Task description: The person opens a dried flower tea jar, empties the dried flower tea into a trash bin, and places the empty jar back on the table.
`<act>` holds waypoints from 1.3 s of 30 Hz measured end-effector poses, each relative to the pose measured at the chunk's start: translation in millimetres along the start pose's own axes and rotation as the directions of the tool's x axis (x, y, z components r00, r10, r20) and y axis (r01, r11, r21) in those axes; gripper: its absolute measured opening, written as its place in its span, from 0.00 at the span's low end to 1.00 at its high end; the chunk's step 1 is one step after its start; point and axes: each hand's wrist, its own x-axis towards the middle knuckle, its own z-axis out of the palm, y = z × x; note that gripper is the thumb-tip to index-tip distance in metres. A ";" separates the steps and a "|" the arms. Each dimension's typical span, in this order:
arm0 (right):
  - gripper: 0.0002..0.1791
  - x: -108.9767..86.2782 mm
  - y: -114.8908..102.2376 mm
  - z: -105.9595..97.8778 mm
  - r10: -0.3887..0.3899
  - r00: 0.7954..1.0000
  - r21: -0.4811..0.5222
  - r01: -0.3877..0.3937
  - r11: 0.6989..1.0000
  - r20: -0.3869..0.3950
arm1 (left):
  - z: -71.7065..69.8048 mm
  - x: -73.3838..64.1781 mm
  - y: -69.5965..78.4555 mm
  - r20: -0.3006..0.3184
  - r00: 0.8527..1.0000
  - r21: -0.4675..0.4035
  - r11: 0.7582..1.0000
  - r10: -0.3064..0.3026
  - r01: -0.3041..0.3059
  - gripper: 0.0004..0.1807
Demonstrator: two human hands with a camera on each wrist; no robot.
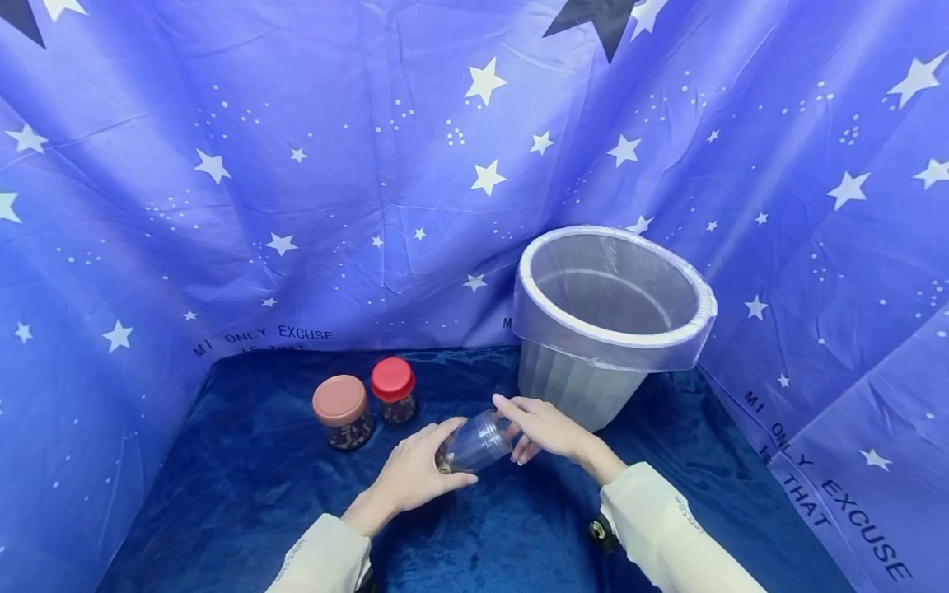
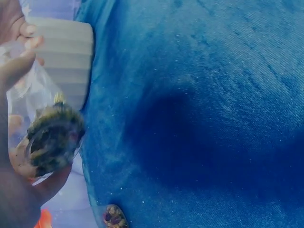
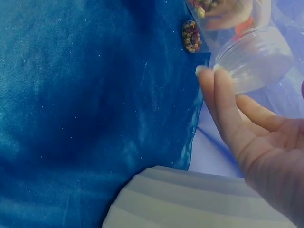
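Observation:
My left hand (image 1: 418, 469) grips a clear jar (image 1: 478, 445) round its base end, thumb on the near side. The jar lies tilted over the table, its threaded end (image 3: 256, 57) pointing right toward the bin. Dried, bud-like bits (image 2: 54, 137) are gathered at the jar's base. At the threaded end is my right hand (image 1: 544, 428), fingers spread loosely and not closed round it. In the right wrist view its fingertips (image 3: 221, 71) are right beside the jar's rim.
A pink-lidded jar (image 1: 339, 401) and a red-lidded jar (image 1: 393, 380), both with dark contents, stand left of the hands. A large pale bin (image 1: 578, 387) with a clear liner over its rim stands behind my right hand. Blue cloth (image 1: 245, 494) covers the table; starry curtains hang around.

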 end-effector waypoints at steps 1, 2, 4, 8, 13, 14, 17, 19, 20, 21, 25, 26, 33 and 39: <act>0.35 0.0 0.1 0.5 0.017 1.000 0.000 -0.017 1.000 0.001 | 1.4 -0.2 0.5 -0.028 1.000 0.050 0.999 0.013 -0.011 0.43; 0.35 0.0 0.0 1.2 0.033 0.999 -0.001 -0.033 0.999 0.000 | 2.8 -0.4 0.8 -0.054 0.998 0.093 0.995 0.033 -0.028 0.44; 0.36 0.1 -0.1 2.2 0.038 0.999 -0.016 -0.038 0.999 0.004 | 4.8 -0.8 1.7 -0.100 0.993 0.149 0.987 0.068 -0.052 0.44; 0.33 0.0 -1.7 2.9 0.011 1.000 -0.034 -0.011 0.999 0.002 | 6.7 -1.2 3.1 -0.161 0.981 0.198 0.977 0.111 -0.078 0.44; 0.31 1.4 -2.4 4.0 -0.017 1.000 -0.029 0.017 0.999 0.006 | 7.1 -1.7 2.9 -0.169 0.978 0.218 0.973 0.119 -0.080 0.44; 0.31 1.9 -2.3 4.3 -0.022 1.000 -0.033 0.022 0.999 0.007 | 6.9 -2.0 2.9 -0.165 0.980 0.211 0.975 0.110 -0.074 0.44; 0.31 3.8 -2.4 5.2 -0.039 0.999 -0.046 0.040 0.998 0.003 | 5.5 -2.3 2.9 -0.156 0.984 0.183 0.982 0.082 -0.053 0.43; 0.30 4.8 -3.3 5.1 -0.055 0.998 -0.057 0.055 0.997 -0.001 | 4.2 -2.2 3.2 -0.155 0.986 0.164 0.986 0.065 -0.039 0.43; 0.30 5.0 -4.0 5.1 -0.065 0.998 -0.062 0.065 0.996 -0.004 | 3.3 -2.1 3.5 -0.155 0.986 0.155 0.987 0.058 -0.034 0.43; 0.29 5.2 -4.7 4.9 -0.075 0.997 -0.068 0.075 0.995 -0.005 | 2.6 -1.9 3.6 -0.155 0.986 0.148 0.989 0.054 -0.031 0.43; 0.27 4.7 -7.5 3.5 -0.111 0.994 -0.085 0.111 0.990 0.003 | 0.6 -1.9 3.9 -0.148 0.988 0.114 0.993 0.040 -0.023 0.43; 0.26 4.3 -8.0 3.1 -0.118 0.993 -0.089 0.118 0.989 0.007 | 0.2 -2.0 3.8 -0.143 0.989 0.112 0.994 0.038 -0.022 0.43; 0.25 0.9 -8.9 0.4 -0.158 0.987 -0.111 0.159 0.981 0.023 | -3.1 -2.7 2.1 -0.072 0.997 0.052 0.999 -0.011 0.014 0.43; 0.23 -4.4 -14.5 -1.2 -0.197 0.979 -0.101 0.200 0.975 0.044 | -6.0 -2.6 1.2 -0.032 0.999 0.035 0.999 -0.031 0.032 0.43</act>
